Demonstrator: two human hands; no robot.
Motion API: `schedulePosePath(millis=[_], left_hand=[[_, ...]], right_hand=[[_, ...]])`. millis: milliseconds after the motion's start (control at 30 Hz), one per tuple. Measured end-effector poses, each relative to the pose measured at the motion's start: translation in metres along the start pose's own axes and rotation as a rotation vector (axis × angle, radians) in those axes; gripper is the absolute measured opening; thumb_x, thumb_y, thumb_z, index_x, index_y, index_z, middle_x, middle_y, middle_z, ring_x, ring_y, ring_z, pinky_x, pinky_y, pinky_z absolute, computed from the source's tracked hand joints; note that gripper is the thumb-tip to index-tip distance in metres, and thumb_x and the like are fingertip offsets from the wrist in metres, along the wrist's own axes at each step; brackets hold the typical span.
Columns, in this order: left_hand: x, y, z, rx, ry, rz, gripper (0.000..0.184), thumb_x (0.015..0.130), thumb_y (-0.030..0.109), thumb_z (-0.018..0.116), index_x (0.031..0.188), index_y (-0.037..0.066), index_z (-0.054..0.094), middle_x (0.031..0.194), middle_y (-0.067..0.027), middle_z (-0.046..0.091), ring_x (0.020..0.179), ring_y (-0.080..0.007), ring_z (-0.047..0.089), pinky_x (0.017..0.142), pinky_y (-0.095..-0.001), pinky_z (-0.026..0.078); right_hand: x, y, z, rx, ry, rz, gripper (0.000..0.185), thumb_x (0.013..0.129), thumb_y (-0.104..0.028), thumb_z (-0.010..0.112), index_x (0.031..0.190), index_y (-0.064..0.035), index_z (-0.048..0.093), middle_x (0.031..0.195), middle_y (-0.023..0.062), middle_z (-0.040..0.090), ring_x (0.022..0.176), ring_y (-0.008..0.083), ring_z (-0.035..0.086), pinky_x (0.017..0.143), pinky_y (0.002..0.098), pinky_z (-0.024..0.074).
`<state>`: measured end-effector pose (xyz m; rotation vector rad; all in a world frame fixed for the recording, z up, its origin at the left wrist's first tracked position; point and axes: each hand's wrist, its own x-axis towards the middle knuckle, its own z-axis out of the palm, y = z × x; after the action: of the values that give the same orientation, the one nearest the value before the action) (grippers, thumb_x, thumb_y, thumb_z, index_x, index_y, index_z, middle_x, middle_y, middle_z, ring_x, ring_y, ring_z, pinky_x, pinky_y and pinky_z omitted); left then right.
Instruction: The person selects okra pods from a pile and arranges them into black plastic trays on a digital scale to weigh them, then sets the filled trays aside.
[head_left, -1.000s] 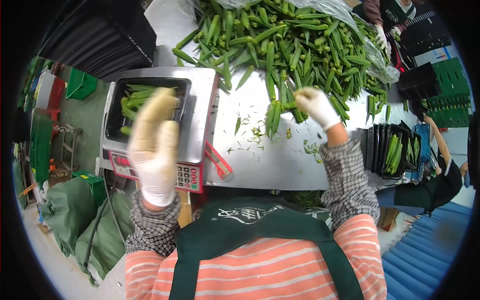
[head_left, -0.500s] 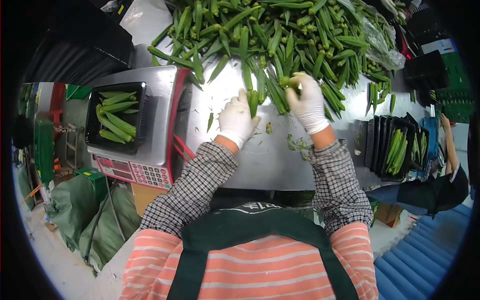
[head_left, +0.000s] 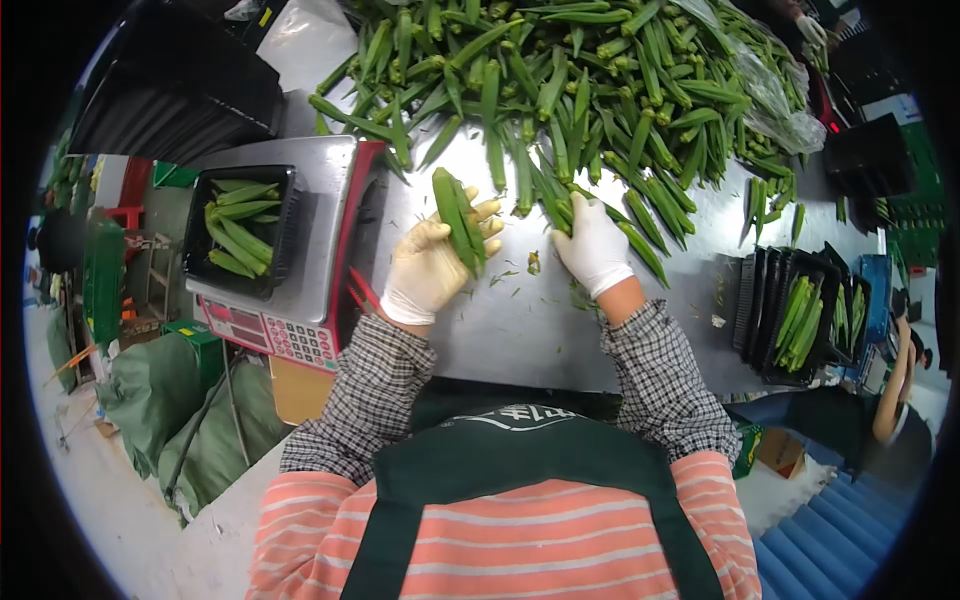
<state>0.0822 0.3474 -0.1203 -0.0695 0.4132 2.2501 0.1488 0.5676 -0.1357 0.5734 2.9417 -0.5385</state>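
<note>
My left hand [head_left: 422,268], in a white glove, is turned palm up and curled around a few green okra pods [head_left: 455,220]. They lie along the fingers above the metal table. My gloved right hand [head_left: 598,248] is closed at the near edge of the okra pile [head_left: 570,90], with its fingertips on an okra pod [head_left: 550,195]. How many pods it grips is hidden by the hand. To the left, a black tray [head_left: 198,262] with several okra pods rests on the weighing scale [head_left: 318,245].
Filled black trays [head_left: 768,372] of okra stand at the table's right side. A stack of black trays [head_left: 185,85] is at the back left. Clear plastic [head_left: 795,130] lies over the pile's right end. Another person [head_left: 890,410] is at the far right.
My left hand has lifted okra pods off the table, moved left and turned palm up. My right hand has shifted toward me and slightly left.
</note>
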Motion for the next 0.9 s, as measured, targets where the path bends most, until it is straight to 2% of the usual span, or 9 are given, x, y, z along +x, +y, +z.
schedulePosePath(millis=[167,233,400,500,533,633,700,767,900], left_hand=[[-0.007,-0.005,0.004,-0.149,-0.003,-0.018,0.058,0.076,0.011,0.055,0.131,-0.001,0.040,0.132,-0.0250,0.043,0.125,-0.0398,0.039,0.104,-0.0549,0.031],[-0.010,-0.005,0.013,-0.174,-0.013,-0.048,0.060,0.076,0.010,0.055,0.132,-0.001,0.039,0.133,-0.0241,0.042,0.127,-0.0402,0.037,0.105,-0.0562,0.029],[-0.013,-0.005,0.020,-0.020,0.014,-0.103,0.053,0.081,0.013,0.057,0.130,-0.002,0.042,0.136,-0.0226,0.040,0.127,-0.0386,0.038,0.101,-0.0573,0.033],[-0.005,-0.010,0.010,1.303,0.281,0.088,0.043,0.083,0.016,0.060,0.122,-0.001,0.052,0.141,-0.0223,0.033,0.128,-0.0380,0.037,0.096,-0.0576,0.035],[-0.012,-0.012,0.014,1.731,0.233,0.491,0.033,0.081,0.015,0.064,0.110,0.001,0.060,0.141,-0.0235,0.034,0.125,-0.0367,0.042,0.096,-0.0514,0.037],[-0.022,-0.006,0.041,2.115,0.262,0.818,0.027,0.079,0.013,0.065,0.104,0.003,0.063,0.136,-0.0291,0.037,0.119,-0.0373,0.047,0.095,-0.0439,0.040],[-0.021,0.000,0.044,1.874,0.357,0.663,0.025,0.085,0.015,0.062,0.105,0.000,0.060,0.125,-0.0237,0.051,0.111,-0.0324,0.055,0.089,-0.0361,0.044],[-0.023,0.005,0.046,1.078,0.399,0.205,0.032,0.088,0.017,0.061,0.112,-0.003,0.056,0.125,-0.0178,0.052,0.113,-0.0307,0.053,0.090,-0.0319,0.043],[-0.027,0.002,0.035,0.454,0.181,-0.033,0.044,0.090,0.022,0.058,0.123,-0.004,0.045,0.118,-0.0204,0.054,0.110,-0.0296,0.055,0.092,-0.0389,0.047]], right_hand=[[-0.004,0.027,0.000,0.474,0.076,-0.047,0.041,0.076,-0.021,0.057,0.111,0.0003,0.056,0.088,0.0169,0.063,0.076,0.0268,0.063,0.066,0.0377,0.0507],[-0.013,0.024,-0.029,1.016,-0.250,0.181,0.033,0.081,-0.019,0.055,0.106,0.0020,0.056,0.076,0.0031,0.058,0.054,0.0080,0.046,0.048,0.0213,0.0404],[-0.045,0.018,-0.050,1.666,-0.328,0.211,0.026,0.087,-0.016,0.049,0.107,-0.0003,0.052,0.080,0.0054,0.058,0.053,0.0070,0.045,0.045,0.0200,0.0363],[-0.051,0.030,-0.036,1.560,-0.316,0.206,0.027,0.087,-0.017,0.048,0.108,-0.0004,0.051,0.083,0.0082,0.059,0.054,0.0079,0.045,0.046,0.0207,0.0369],[-0.053,0.032,-0.038,1.760,-0.374,0.189,0.027,0.087,-0.017,0.048,0.109,-0.0005,0.050,0.086,0.0109,0.059,0.055,0.0095,0.046,0.047,0.0220,0.0375],[-0.062,0.034,-0.039,2.071,-0.483,0.050,0.036,0.089,-0.027,0.047,0.112,0.0002,0.050,0.090,0.0155,0.061,0.054,0.0116,0.044,0.047,0.0243,0.0360],[-0.069,0.029,-0.039,2.156,-0.524,0.044,0.040,0.089,-0.029,0.046,0.115,0.0006,0.050,0.091,0.0164,0.061,0.054,0.0120,0.043,0.047,0.0247,0.0357],[-0.066,0.025,-0.042,2.212,-0.558,0.000,0.042,0.089,-0.031,0.046,0.117,0.0007,0.050,0.092,0.0171,0.061,0.054,0.0124,0.043,0.047,0.0249,0.0356],[-0.072,0.007,-0.044,2.243,-0.577,0.003,0.037,0.089,-0.028,0.047,0.109,0.0035,0.052,0.090,0.0182,0.060,0.051,0.0124,0.042,0.046,0.0243,0.0353]])
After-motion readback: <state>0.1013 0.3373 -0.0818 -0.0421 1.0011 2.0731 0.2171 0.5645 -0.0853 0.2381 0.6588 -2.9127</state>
